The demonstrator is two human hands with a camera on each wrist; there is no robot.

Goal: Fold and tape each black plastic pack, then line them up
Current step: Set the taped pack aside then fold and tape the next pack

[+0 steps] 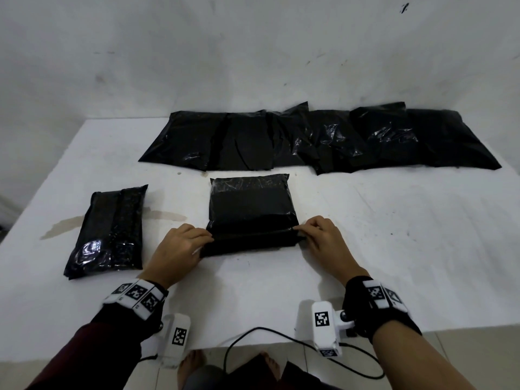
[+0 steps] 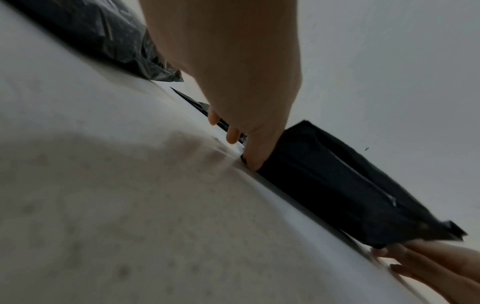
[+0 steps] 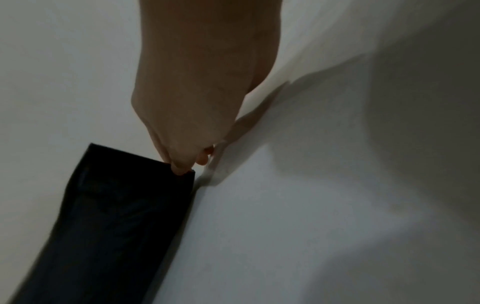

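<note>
A black plastic pack lies in the middle of the white table, its near edge folded up into a flap. My left hand pinches the flap's left end and my right hand pinches its right end. In the left wrist view the left hand grips the pack at its corner, and the right hand's fingers show at the far end. The right wrist view has the right hand pinching the pack's corner. A folded pack lies to the left.
Several unfolded black packs overlap in a row along the back of the table, below a white wall. A brown stain marks the table at the left. A cable hangs past the near table edge. No tape is in view.
</note>
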